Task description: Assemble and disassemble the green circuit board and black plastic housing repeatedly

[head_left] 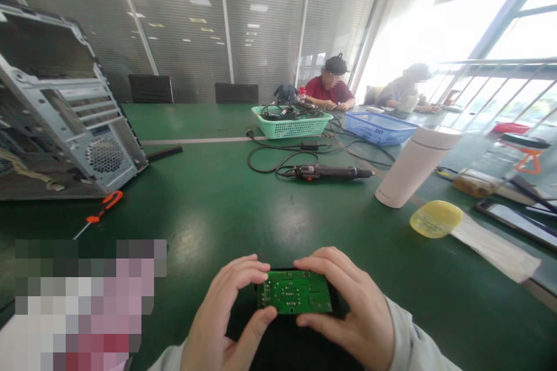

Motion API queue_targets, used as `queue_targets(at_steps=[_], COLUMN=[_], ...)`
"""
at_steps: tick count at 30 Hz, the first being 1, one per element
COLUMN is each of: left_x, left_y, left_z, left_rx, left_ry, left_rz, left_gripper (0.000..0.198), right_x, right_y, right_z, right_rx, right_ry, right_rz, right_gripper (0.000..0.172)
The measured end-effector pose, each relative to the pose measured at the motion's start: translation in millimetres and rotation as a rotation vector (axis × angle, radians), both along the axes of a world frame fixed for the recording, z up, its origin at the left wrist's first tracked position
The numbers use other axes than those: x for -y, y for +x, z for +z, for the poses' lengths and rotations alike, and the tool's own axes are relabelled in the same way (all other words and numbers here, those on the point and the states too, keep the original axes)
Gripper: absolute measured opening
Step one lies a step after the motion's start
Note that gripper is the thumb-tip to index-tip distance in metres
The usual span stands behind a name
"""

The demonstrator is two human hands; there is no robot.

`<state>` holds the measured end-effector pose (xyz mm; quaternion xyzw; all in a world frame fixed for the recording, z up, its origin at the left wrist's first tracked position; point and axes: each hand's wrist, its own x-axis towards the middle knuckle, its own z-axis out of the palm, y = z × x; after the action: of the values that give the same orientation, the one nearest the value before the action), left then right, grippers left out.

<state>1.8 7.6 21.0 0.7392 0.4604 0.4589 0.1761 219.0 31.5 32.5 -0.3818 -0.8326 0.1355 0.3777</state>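
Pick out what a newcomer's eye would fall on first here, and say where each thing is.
First, the bright green circuit board, held between the left hand and right hand at bottom centre. Then the bulky metal computer case at far left, and the pale bottle on the right.

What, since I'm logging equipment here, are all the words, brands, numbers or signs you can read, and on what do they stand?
None can be read.
Green circuit board: solder dots and traces; no legible lettering.
White tumbler: tiny mark near its base, too small to read.
Yellow object: faint marks, too blurred to tell if they are lettering.
Black corded tool: no legible label.
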Motion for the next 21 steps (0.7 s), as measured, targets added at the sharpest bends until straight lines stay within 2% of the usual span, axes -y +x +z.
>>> queue_targets(at_steps=[3, 7, 11, 13, 16, 18, 21], left_x=[2, 4, 5, 5, 6, 8, 12], left_y=[3, 10, 14, 14, 9, 4, -4], left_z=[-0.1, -10.0, -15.4, -13.1, -7.1, -5.3, -11.2], left_rx=[-0.045, -0.158, -0.226, -0.217, -0.180, -0.159, -0.065], left_ry=[0.041, 0.151, 0.268, 0.276, 0.226, 0.164, 0.050], left_rz=[0.006, 0.073, 0.099, 0.101, 0.108, 0.094, 0.123], left_gripper=[0.023, 0.050, 0.028, 0.024, 0.024, 0.028, 0.035], right_x=[1, 4, 7, 6, 1, -3, -11], right_y=[1, 0, -3, -3, 2, 7, 14], right_z=[2.8, 2.9, -0.6, -0.1, 2.1, 1.7, -3.4], right_rx=[0.008, 0.141, 0.195, 0.182, 0.159, 0.126, 0.093], right_ry=[0.070, 0.270, 0.459, 0.429, 0.273, 0.183, 0.065], right_rz=[0.003, 0.009, 0.013, 0.040, 0.066, 0.015, -0.095], right_gripper=[0.038, 0.031, 0.034, 0.037, 0.043, 0.048, 0.070])
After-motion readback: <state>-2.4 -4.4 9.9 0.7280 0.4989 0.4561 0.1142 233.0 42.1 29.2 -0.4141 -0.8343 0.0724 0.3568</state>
